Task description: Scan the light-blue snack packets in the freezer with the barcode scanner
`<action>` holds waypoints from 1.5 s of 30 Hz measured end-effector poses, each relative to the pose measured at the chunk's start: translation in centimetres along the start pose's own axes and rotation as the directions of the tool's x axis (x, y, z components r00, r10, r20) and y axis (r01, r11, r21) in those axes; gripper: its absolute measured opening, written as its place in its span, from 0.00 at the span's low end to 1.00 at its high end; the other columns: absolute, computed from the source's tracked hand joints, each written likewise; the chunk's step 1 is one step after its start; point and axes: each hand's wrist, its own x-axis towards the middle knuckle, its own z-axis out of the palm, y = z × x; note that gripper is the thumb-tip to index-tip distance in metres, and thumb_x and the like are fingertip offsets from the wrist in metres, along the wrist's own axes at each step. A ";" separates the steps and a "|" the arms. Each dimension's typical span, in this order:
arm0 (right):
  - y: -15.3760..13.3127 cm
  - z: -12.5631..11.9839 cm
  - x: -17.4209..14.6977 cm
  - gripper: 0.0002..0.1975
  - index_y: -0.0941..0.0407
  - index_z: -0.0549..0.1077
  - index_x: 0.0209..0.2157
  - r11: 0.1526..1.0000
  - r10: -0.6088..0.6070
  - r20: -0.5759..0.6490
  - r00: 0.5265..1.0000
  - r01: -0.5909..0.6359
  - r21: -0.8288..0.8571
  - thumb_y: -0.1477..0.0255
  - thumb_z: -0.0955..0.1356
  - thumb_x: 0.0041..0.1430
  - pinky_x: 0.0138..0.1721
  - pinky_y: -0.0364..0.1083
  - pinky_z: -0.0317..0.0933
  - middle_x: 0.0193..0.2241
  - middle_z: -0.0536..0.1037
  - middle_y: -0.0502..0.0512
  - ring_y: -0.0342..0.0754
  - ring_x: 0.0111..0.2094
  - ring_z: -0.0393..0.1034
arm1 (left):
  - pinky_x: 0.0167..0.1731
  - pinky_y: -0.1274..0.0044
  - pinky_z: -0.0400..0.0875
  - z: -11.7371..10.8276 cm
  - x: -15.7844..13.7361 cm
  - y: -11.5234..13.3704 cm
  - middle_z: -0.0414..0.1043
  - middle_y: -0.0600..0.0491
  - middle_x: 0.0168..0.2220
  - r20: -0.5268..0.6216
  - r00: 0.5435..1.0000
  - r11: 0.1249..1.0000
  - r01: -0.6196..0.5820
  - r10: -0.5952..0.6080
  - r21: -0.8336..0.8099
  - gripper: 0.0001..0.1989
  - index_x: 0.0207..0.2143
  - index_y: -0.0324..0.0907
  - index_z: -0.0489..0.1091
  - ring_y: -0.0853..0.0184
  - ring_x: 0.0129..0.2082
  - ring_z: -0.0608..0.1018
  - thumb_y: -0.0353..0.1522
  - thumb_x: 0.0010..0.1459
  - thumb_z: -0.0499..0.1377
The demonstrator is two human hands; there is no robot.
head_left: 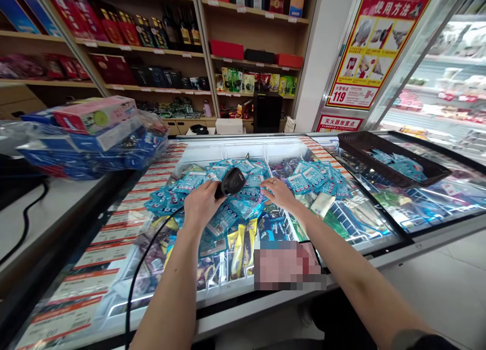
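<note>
My left hand [201,203] is wrapped round a black handheld barcode scanner [232,182], its head pointing right and its cable running down past my forearm. Beneath it, many small blue packets [224,219] lie in a loose heap on the chest freezer. My right hand [279,193], a ring on one finger, is low over the heap's right side. Its fingers reach left, slightly bent and apart; no packet shows clearly in them. A second spread of blue packets [315,177] lies to the right of this hand.
A dark brown tray [429,170] with more blue packets rests at the freezer's right. Plastic-wrapped boxes [94,132] are stacked at left. Price labels [125,213] line the glass. Yellow packages [243,246] lie inside. Shelves [159,49] stand behind; a blurred patch covers something in front.
</note>
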 end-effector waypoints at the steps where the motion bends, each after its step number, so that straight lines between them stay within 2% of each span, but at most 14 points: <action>1: 0.1 -0.1 -0.4 0.18 0.54 0.73 0.45 0.999 0.028 -0.032 0.999 -0.027 0.017 0.62 0.57 0.65 0.53 0.49 0.56 0.45 0.74 0.56 0.48 0.48 0.65 | 0.27 0.74 0.61 0.0 0.0 0.0 0.72 0.51 0.41 -0.004 1.000 1.000 -0.003 0.003 0.006 0.16 0.44 0.45 0.66 0.59 0.39 0.75 0.41 0.57 0.52; 4: 0.5 -0.3 -1.5 0.18 0.54 0.73 0.42 0.992 0.122 -0.120 0.985 -0.117 0.051 0.62 0.57 0.66 0.51 0.47 0.57 0.42 0.75 0.55 0.47 0.45 0.66 | 0.27 0.74 0.60 0.1 0.0 0.1 0.72 0.51 0.41 -0.005 1.000 1.000 -0.016 0.016 0.021 0.16 0.44 0.45 0.66 0.60 0.38 0.75 0.42 0.57 0.52; 7: 0.9 0.0 -1.7 0.22 0.56 0.69 0.50 0.977 0.209 -0.189 0.959 -0.214 -0.002 0.58 0.58 0.64 0.55 0.50 0.54 0.49 0.72 0.58 0.50 0.52 0.61 | 0.27 0.75 0.60 0.0 0.0 0.3 0.72 0.50 0.41 0.002 1.000 0.999 -0.027 0.027 0.018 0.16 0.45 0.45 0.66 0.60 0.39 0.75 0.42 0.56 0.53; 10: 1.0 0.6 -1.3 0.29 0.57 0.61 0.58 0.938 0.318 -0.153 0.936 -0.334 -0.090 0.54 0.57 0.63 0.57 0.55 0.50 0.57 0.64 0.61 0.55 0.57 0.54 | 0.27 0.75 0.61 0.1 0.0 0.5 0.73 0.50 0.42 0.005 0.999 0.999 -0.037 0.037 0.012 0.17 0.45 0.45 0.67 0.61 0.39 0.75 0.42 0.56 0.53; 12: 1.0 0.8 -1.1 0.31 0.56 0.59 0.60 0.916 0.370 -0.092 0.925 -0.379 -0.128 0.52 0.55 0.62 0.57 0.59 0.48 0.60 0.61 0.61 0.58 0.59 0.50 | 0.27 0.75 0.61 0.2 -0.1 0.5 0.73 0.50 0.42 0.000 0.999 0.999 -0.052 0.052 0.007 0.17 0.45 0.45 0.67 0.60 0.40 0.75 0.43 0.56 0.53; 15: 1.2 1.0 -1.0 0.33 0.55 0.60 0.59 0.906 0.400 -0.020 0.916 -0.398 -0.142 0.49 0.56 0.60 0.57 0.60 0.47 0.61 0.58 0.60 0.60 0.62 0.46 | 0.28 0.75 0.62 0.5 0.0 0.7 0.73 0.50 0.42 -0.010 0.996 0.996 -0.092 0.092 0.002 0.17 0.45 0.45 0.67 0.60 0.41 0.75 0.43 0.57 0.53; 19: 1.7 0.8 -1.1 0.32 0.51 0.63 0.56 0.911 0.408 0.023 0.913 -0.405 -0.075 0.47 0.60 0.56 0.58 0.59 0.46 0.61 0.58 0.57 0.57 0.63 0.45 | 0.28 0.75 0.62 0.8 0.0 1.0 0.73 0.50 0.41 -0.004 0.990 0.990 -0.140 0.140 -0.006 0.16 0.45 0.45 0.66 0.60 0.40 0.75 0.41 0.55 0.54; 25: 2.2 0.3 -1.0 0.38 0.50 0.48 0.64 0.937 0.346 0.100 0.933 -0.350 0.021 0.51 0.63 0.56 0.58 0.61 0.43 0.61 0.58 0.56 0.59 0.64 0.43 | 0.27 0.74 0.62 1.2 0.1 1.4 0.73 0.51 0.40 0.008 0.987 0.987 -0.161 0.161 -0.012 0.17 0.45 0.46 0.66 0.60 0.39 0.76 0.42 0.55 0.55; 28: 2.3 0.1 -1.1 0.38 0.49 0.51 0.63 0.943 0.317 0.090 0.944 -0.324 0.080 0.53 0.66 0.53 0.57 0.61 0.45 0.57 0.64 0.56 0.60 0.61 0.48 | 0.27 0.74 0.62 1.2 0.1 1.5 0.73 0.51 0.40 0.004 0.986 0.986 -0.168 0.168 -0.009 0.16 0.45 0.46 0.66 0.60 0.39 0.76 0.42 0.55 0.54; 32: 2.6 0.2 -1.4 0.42 0.50 0.54 0.61 0.924 0.320 -0.066 0.945 -0.296 0.240 0.57 0.72 0.46 0.53 0.56 0.54 0.54 0.66 0.58 0.58 0.54 0.59 | 0.27 0.74 0.61 1.1 0.1 1.7 0.73 0.51 0.40 -0.006 0.984 0.984 -0.178 0.178 -0.015 0.17 0.45 0.46 0.66 0.60 0.39 0.76 0.42 0.56 0.54; 37: 3.1 0.3 -1.6 0.41 0.54 0.52 0.61 0.883 0.370 -0.234 0.899 -0.262 0.389 0.64 0.71 0.48 0.56 0.54 0.53 0.59 0.60 0.59 0.56 0.58 0.57 | 0.28 0.74 0.62 1.0 0.1 2.2 0.73 0.52 0.41 -0.020 0.977 0.976 -0.213 0.212 -0.034 0.16 0.45 0.45 0.65 0.61 0.39 0.75 0.42 0.56 0.53; 39: 3.1 0.3 -1.6 0.38 0.54 0.51 0.61 0.877 0.392 -0.246 0.886 -0.280 0.390 0.65 0.68 0.51 0.56 0.54 0.54 0.59 0.59 0.59 0.55 0.58 0.57 | 0.29 0.74 0.62 1.0 0.1 2.4 0.73 0.51 0.41 -0.016 0.974 0.974 -0.225 0.224 -0.042 0.16 0.45 0.45 0.65 0.61 0.39 0.75 0.42 0.56 0.53; 41: 3.0 0.2 -1.6 0.35 0.55 0.52 0.61 0.862 0.433 -0.219 0.874 -0.331 0.383 0.66 0.66 0.53 0.52 0.53 0.58 0.57 0.64 0.59 0.54 0.54 0.62 | 0.29 0.75 0.62 1.0 0.1 2.6 0.73 0.51 0.41 -0.005 0.972 0.971 -0.236 0.236 -0.049 0.16 0.45 0.45 0.66 0.61 0.39 0.75 0.42 0.57 0.52; 45: 3.0 0.2 -1.5 0.21 0.56 0.66 0.49 0.823 0.517 -0.193 0.834 -0.423 0.380 0.65 0.66 0.53 0.41 0.49 0.64 0.41 0.75 0.56 0.52 0.40 0.70 | 0.28 0.75 0.62 1.0 0.1 2.9 0.73 0.50 0.41 0.019 0.973 0.971 -0.230 0.232 -0.067 0.17 0.44 0.45 0.66 0.62 0.38 0.75 0.42 0.56 0.53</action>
